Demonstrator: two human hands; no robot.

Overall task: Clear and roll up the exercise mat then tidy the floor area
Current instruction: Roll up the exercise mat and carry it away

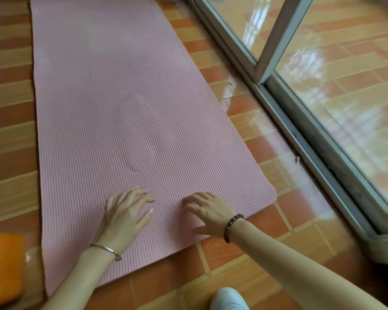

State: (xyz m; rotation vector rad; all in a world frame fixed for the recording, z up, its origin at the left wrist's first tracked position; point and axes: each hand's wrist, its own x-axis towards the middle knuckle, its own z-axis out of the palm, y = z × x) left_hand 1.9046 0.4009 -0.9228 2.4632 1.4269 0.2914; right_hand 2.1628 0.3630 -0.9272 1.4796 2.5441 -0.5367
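One mat (121, 97) is seen, pink and ribbed, laid flat and unrolled on the tiled floor (9, 130). Its length runs away from the viewer and its near short edge lies just ahead of the wrists. Two hands are held over that near end, side by side but apart. L hand (123, 213) is turned palm down w/ fingers spread and lightly bent, tips at or just above the mat; contact can't be told for sure. Nothing is gripped by it. R hand (208, 212) is likewise palm down w/ fingers spread and bent, tips set towards the mat and thumb stretched back near the edge; nothing is held in it either. One thin metal bangle (106, 250) is worn on the L wrist, one dark bead bracelet (231, 227) on the R wrist, and one ring (198, 199) on a R finger. One orange thing (2, 269), blurred, is seen at the lower L corner of view, just beside the mat's near L corner; what it is can't be made out. One pale rounded thing (229, 298) is cut off by the bottom edge, btwn the forearms. One glass sliding door (345, 86) w/ grey frame runs along the R side, near the mat's R edge but apart from it. Two small dark specks (230, 82) lie on the tiles btwn mat and door track.
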